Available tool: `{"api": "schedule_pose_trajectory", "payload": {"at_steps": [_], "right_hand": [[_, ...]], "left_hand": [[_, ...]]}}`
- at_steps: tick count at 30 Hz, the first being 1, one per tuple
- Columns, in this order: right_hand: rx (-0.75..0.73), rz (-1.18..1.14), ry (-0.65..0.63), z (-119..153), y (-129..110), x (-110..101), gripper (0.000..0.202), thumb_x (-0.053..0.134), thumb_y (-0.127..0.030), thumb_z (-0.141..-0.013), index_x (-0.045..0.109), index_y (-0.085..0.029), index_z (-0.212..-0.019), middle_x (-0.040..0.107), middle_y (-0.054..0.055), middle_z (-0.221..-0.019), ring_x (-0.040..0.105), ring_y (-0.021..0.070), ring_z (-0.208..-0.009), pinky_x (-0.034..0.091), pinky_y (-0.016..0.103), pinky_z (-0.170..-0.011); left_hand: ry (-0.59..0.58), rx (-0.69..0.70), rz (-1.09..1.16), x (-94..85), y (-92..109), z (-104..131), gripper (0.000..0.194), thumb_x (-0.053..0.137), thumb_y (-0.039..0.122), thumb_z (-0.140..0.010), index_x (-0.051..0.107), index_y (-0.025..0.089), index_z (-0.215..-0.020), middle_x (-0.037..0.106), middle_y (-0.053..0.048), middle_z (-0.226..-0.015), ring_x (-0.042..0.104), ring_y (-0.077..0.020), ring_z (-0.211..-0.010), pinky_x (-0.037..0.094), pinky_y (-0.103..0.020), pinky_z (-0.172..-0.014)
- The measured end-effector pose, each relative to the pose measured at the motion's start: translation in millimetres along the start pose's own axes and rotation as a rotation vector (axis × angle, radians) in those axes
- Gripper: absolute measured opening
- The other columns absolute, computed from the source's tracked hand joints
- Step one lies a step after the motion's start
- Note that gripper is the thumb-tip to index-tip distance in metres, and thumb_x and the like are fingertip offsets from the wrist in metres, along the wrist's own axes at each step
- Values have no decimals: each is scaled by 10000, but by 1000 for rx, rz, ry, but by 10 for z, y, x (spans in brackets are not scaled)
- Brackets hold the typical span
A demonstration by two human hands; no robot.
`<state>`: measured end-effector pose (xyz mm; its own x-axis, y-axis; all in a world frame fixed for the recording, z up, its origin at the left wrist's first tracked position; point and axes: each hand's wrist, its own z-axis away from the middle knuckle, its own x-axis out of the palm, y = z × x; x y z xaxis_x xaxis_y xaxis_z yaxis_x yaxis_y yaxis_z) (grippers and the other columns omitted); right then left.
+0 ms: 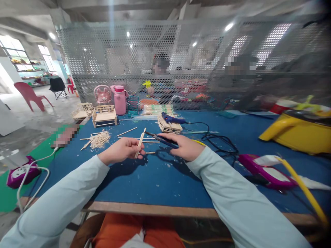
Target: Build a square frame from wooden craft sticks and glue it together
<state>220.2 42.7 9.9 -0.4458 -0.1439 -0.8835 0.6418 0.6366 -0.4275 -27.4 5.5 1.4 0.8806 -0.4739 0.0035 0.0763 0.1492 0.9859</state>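
Note:
Between its thumb and fingers, my left hand (125,150) pinches a few thin wooden sticks (140,144), held tilted above the blue tabletop. My right hand (184,146) is wrapped round dark-handled pliers (165,140), whose jaws point left at the upper part of those sticks. Whether the jaws touch them I cannot tell. More sticks lie on the table just behind my hands. To the left is a heap of short cut sticks (100,139). A blue glue gun (172,119) rests on a small wooden stick model (168,125) beyond my right hand.
Small wooden stick models (104,116) stand at the back left beside a pink flask (119,100). A black cable (224,141) curls at right, near a purple power strip (269,172) and a yellow pot (297,131). A perforated metal screen (134,51) closes the back; people sit behind it.

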Motion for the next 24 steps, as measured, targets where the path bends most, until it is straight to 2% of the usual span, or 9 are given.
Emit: {"api": "schedule_pose_trajectory", "payload": {"at_steps": [10, 19, 24], "right_hand": [[10, -22, -21, -18, -61, 68, 669, 466, -99, -579, 505, -111, -1246, 574, 118, -1220, 540, 247, -1110, 398, 393, -962], [-19, -165, 20, -38, -24, 123, 637, 470, -60, -561, 567, -137, -1186, 626, 81, -1153, 583, 235, -1058, 427, 366, -942], [-1, -151, 61, -42, -66, 165, 604, 477, -51, -574, 597, -130, -1161, 640, 75, -1133, 580, 253, -1064, 420, 373, -950]], "left_hand": [[-37, 29, -47, 25, -36, -19, 233, 673, 305, -709, 562, 124, -805, 631, -36, -727, 615, -107, -619, 431, -199, -557], [-27, 106, -127, 2, 1, 14, 233, 654, 330, -713, 563, 130, -791, 618, -23, -692, 592, -104, -604, 417, -213, -577], [-49, 144, -231, -22, 3, 21, 198, 568, 317, -769, 540, 131, -829, 612, -32, -710, 579, -108, -597, 412, -221, -568]]}}
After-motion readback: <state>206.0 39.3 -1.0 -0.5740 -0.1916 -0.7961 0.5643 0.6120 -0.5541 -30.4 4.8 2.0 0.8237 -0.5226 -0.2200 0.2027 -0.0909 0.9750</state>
